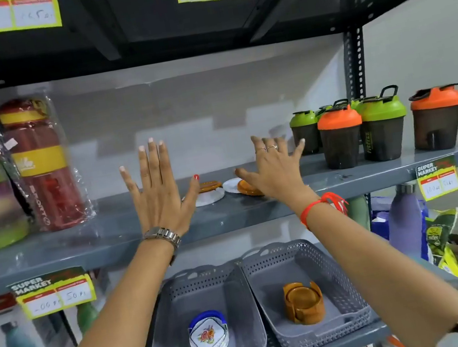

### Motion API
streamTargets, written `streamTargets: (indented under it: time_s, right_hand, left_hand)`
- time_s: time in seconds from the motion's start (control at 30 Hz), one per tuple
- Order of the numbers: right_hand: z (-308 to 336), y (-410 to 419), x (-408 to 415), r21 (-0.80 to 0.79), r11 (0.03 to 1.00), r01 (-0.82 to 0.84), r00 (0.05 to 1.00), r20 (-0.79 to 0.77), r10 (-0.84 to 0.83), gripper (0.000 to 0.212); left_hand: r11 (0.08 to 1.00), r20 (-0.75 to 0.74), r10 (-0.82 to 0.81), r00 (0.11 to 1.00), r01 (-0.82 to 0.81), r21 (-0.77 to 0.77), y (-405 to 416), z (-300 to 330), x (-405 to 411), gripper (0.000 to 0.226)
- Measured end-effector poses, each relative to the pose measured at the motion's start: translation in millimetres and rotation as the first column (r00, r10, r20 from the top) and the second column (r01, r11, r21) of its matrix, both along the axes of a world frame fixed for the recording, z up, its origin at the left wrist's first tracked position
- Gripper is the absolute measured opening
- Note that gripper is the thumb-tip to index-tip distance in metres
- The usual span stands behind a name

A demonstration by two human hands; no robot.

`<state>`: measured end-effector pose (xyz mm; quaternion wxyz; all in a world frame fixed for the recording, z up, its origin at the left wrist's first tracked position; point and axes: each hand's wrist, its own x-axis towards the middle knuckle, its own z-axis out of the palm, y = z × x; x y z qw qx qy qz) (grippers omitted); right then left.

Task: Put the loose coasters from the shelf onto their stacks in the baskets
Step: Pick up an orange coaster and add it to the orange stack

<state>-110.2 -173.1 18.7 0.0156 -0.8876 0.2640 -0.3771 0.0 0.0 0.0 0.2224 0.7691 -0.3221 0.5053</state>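
Both hands, left (158,196) and right (274,170), spread open, empty.

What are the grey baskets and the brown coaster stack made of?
The grey baskets look like moulded plastic: matte, with neat rows of punched holes. The brown coaster stack looks like wood or wood-coloured plastic, smooth with a slight sheen. I can't tell which.

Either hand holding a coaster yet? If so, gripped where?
Nothing held. Left hand is open with its fingers spread, above the shelf. Right hand is open too, its palm over the orange coaster, with no grip closed on it.
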Motion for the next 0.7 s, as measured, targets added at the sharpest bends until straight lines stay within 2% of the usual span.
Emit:
streamTargets:
  time_s: [0.1,0.17,0.23,0.33,0.53,0.7]
  right_hand:
    - [-7,-4,-1,0.22,0.975,0.012,0.995,-0.098,0.009,0.082]
    - [-10,-11,-3,0.412,0.911,0.017,0.993,-0.11,0.032,0.085]
    - [-11,-12,-4,0.485,0.873,0.049,0.985,-0.167,0.037,0.088]
    - [-11,-13,-4,0.477,0.875,0.085,0.972,-0.231,0.031,0.091]
    - [-7,-10,0,0.485,0.868,0.109,0.975,-0.221,0.0,0.101]
    - [-13,3,-1,0.289,0.951,0.113,0.992,-0.085,-0.092,0.097]
  left_hand:
    - [0.999,-0.016,0.027,1.0,-0.027,-0.018,10,-16,-5,0.077]
    - [0.998,-0.023,0.054,0.998,-0.054,-0.025,16,-33,-6,0.073]
    - [0.997,-0.042,0.075,0.996,-0.075,-0.013,23,-43,-7,0.07]
    - [0.994,-0.062,0.107,0.992,-0.105,0.035,29,-55,-4,0.069]
    - [0.997,-0.105,0.075,0.992,-0.073,0.022,29,-69,2,0.062]
    - [0.997,-0.072,0.07,0.995,-0.072,-0.023,26,-73,5,0.055]
